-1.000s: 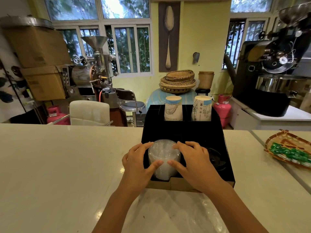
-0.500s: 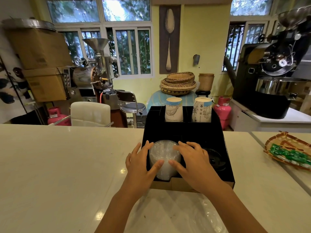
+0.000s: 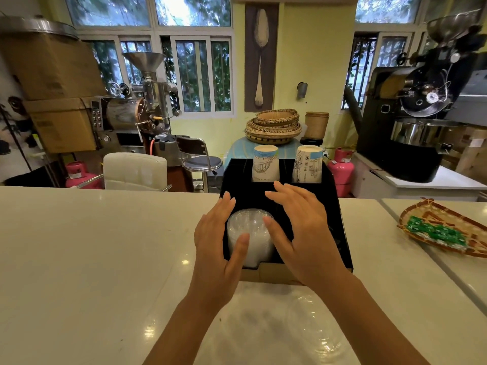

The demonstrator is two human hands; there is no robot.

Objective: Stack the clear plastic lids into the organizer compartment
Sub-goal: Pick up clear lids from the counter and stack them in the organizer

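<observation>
A stack of clear plastic lids (image 3: 250, 233) stands in the front left compartment of the black organizer (image 3: 340, 206) on the pale counter. My left hand (image 3: 218, 248) is at the stack's left side, fingers straight and spread, its thumb lying over the stack's front. My right hand (image 3: 303, 227) hovers at the right side over the organizer, fingers stretched toward the back, thumb tip by the stack's upper right edge. Neither hand is wrapped around the lids.
Two upside-down paper cup stacks (image 3: 265, 164) (image 3: 307, 164) fill the organizer's back compartments. A crumpled clear plastic sleeve (image 3: 303, 333) lies on the counter (image 3: 105, 246) near me. A woven tray with green packets (image 3: 448, 230) sits at the right.
Both hands have loosened from cupping the lid stack; their fingers have straightened and spread, and the right hand has lifted toward the back of the organizer. The stack stays in its compartment.
</observation>
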